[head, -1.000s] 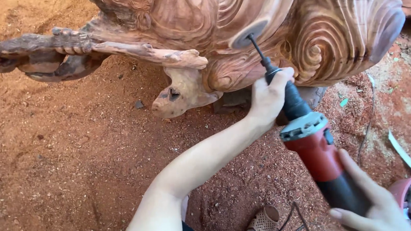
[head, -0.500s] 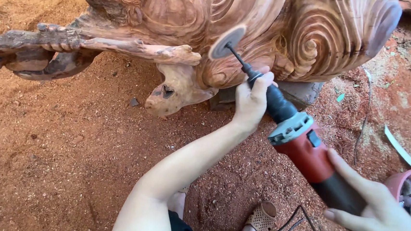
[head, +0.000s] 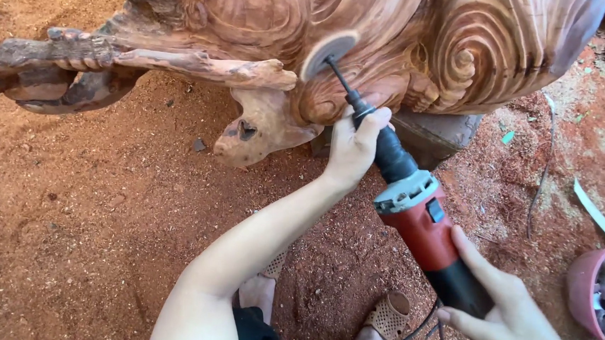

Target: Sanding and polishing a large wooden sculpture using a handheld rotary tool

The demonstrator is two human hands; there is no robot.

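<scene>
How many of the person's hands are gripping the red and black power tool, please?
2: the left hand grips the black neck near the sanding disc; the right hand holds the red and black power tool at its rear.

One carved reddish wooden sculpture (head: pixel 368 47), one red-and-black handheld rotary grinder (head: pixel 426 232), two bare hands (head: pixel 353 149), two sandalled feet (head: pixel 384 321), one pink plastic tub (head: pixel 582 282).

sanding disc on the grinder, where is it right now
In the head view the sanding disc sits top centre, pressed against the carved wooden sculpture, just above the left hand that grips the red die grinder near its neck.
</scene>
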